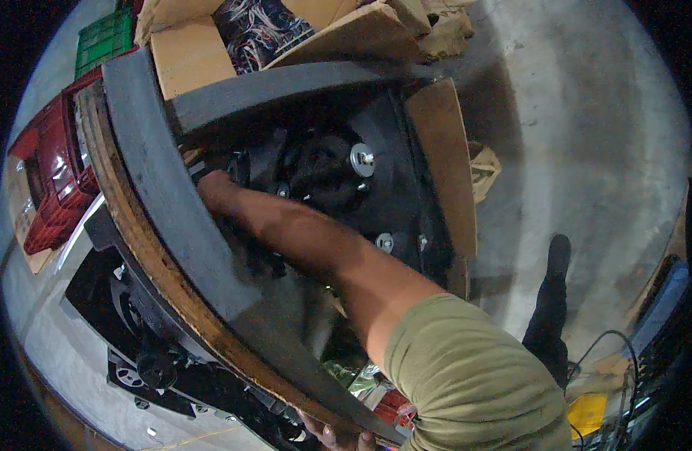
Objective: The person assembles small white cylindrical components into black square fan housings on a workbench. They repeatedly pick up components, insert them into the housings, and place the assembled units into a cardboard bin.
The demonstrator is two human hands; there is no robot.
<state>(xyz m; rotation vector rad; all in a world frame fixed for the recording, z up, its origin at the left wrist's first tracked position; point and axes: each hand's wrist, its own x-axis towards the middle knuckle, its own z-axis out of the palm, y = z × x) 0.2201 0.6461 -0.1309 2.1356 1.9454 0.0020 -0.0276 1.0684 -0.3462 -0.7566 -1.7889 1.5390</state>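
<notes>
Fingertips of the left hand (pixel 337 436) curl over the lower end of a curved grey-topped wooden rim (pixel 162 225) at the bottom edge of the frame; the grip is closed on that rim. Just right of it, an olive-green sleeve (pixel 473 376) fills the lower centre, and the bare forearm runs from it up and left across the middle of the frame. The right hand (pixel 214 188) reaches down inside the rim, against its inner wall, among dark machine parts; its fingers are hidden, so I cannot tell whether its grip is open or closed. Just right of that hand, near the centre, sits a black mechanical assembly (pixel 323 169) with a shiny round metal washer and bolt (pixel 362 159) and a second bolt (pixel 385 242) lower down. A brown cardboard panel (pixel 443 161) stands along the assembly's right side. Farther off, a red plastic crate (pixel 52 188) lies at the left, a green crate (pixel 104 39) at the upper left, and cardboard boxes (pixel 192 52) with tangled wires (pixel 259 30) at the top. Grey concrete floor (pixel 586 113) spreads across the right.
</notes>
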